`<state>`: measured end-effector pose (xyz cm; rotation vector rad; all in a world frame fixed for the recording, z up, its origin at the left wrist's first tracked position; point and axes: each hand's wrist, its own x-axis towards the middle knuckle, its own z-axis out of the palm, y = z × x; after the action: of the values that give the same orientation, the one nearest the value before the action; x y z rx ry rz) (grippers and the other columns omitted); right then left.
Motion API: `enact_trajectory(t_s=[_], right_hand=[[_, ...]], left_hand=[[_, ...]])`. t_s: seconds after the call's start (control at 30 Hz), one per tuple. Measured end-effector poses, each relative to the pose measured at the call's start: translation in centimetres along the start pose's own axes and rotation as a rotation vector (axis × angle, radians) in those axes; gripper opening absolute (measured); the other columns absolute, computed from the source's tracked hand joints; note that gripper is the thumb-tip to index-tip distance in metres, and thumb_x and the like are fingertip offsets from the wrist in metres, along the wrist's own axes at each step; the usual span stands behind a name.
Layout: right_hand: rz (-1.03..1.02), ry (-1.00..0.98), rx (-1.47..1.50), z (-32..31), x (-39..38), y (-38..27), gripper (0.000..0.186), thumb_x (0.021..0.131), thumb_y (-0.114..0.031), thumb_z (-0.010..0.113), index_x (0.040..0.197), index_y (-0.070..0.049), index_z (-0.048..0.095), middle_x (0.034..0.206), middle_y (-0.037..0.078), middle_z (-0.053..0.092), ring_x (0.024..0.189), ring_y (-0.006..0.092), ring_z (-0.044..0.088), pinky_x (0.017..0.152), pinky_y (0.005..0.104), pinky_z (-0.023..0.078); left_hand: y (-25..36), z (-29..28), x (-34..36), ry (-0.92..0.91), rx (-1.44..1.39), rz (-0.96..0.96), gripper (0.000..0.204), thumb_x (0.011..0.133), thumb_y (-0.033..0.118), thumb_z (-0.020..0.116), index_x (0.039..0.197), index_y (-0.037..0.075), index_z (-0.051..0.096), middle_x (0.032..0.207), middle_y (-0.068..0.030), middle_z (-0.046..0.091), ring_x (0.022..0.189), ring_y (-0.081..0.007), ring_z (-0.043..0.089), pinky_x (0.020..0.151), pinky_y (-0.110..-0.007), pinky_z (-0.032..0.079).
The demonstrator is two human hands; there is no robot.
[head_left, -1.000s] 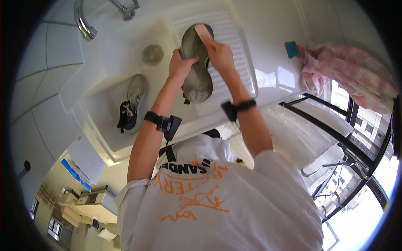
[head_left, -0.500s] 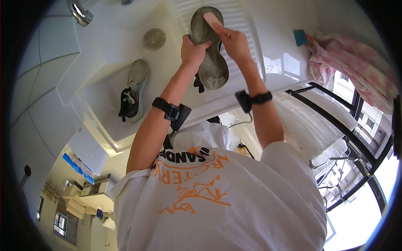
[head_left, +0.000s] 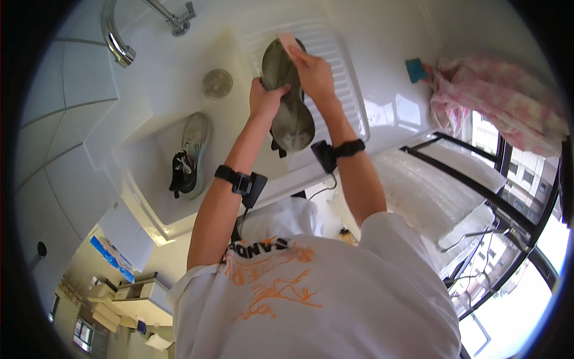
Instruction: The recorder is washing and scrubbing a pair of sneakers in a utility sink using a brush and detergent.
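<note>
Scrubbing step in hand, by look of it. Your left hand wraps shoe at its edge, sole up, over ribbed drainboard. Your right hand pinches pink scrub block against sole near its far end, fingers closed on it. Second shoe lies in sink, well apart. Next move likely calls for firm left grip, strokes along sole.

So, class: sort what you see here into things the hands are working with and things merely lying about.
In use:
- left hand, gripping the shoe
- right hand, pressing a pink block
- upturned shoe on the ribbed drainboard
- pink block

Lying about:
- second shoe in the sink basin
- tap
- drain
- blue sponge
- pink cloth
</note>
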<state>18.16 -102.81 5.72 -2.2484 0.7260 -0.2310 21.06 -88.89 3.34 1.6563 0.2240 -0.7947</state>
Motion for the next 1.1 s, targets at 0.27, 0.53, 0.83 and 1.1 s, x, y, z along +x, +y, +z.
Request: enact_trajectory(t_s=[0.27, 0.53, 0.83, 1.1], right_hand=[[0.014, -0.002, 0.048, -2.0, -7.8, -0.5, 0.026, 0.096, -0.028, 0.056, 0.117, -0.021, 0.070, 0.085, 0.023, 0.065, 0.080, 0.0440, 0.061, 0.067, 0.0458, 0.050], [0.080, -0.039, -0.147, -1.7, -0.2, -1.6, 0.028, 0.095, -0.030, 0.055, 0.120, -0.023, 0.068, 0.082, 0.024, 0.063, 0.079, 0.0447, 0.059, 0.067, 0.0462, 0.049], [0.270, 0.003, -0.155, -1.9, -4.3, -3.2, 0.030, 0.095, -0.030, 0.056, 0.122, -0.021, 0.066, 0.078, 0.024, 0.062, 0.075, 0.0442, 0.058, 0.065, 0.0417, 0.049], [0.190, -0.082, -0.136, -1.6, -4.2, -1.9, 0.032, 0.096, -0.027, 0.055, 0.124, -0.016, 0.065, 0.095, 0.026, 0.064, 0.088, 0.0439, 0.060, 0.074, 0.0365, 0.051]], left_hand=[[0.1, -0.5, -0.1, 0.014, 0.020, 0.018, 0.054, 0.079, 0.016, 0.078, 0.118, -0.003, 0.046, 0.110, -0.0181, 0.063, 0.094, -0.0264, 0.066, 0.078, -0.038, 0.055], [1.4, 0.2, -0.9, -0.025, 0.060, 0.028, 0.054, 0.078, 0.019, 0.077, 0.114, -0.004, 0.044, 0.107, -0.0226, 0.063, 0.095, -0.0323, 0.065, 0.084, -0.041, 0.051], [0.8, 0.3, -1.1, -0.002, 0.119, 0.127, 0.053, 0.080, 0.018, 0.075, 0.114, -0.005, 0.042, 0.106, -0.0255, 0.062, 0.096, -0.0391, 0.064, 0.085, -0.043, 0.050], [1.3, -0.5, -1.3, -0.003, 0.096, 0.059, 0.052, 0.080, 0.017, 0.075, 0.115, -0.004, 0.041, 0.105, -0.0256, 0.063, 0.096, -0.0401, 0.065, 0.085, -0.044, 0.049]])
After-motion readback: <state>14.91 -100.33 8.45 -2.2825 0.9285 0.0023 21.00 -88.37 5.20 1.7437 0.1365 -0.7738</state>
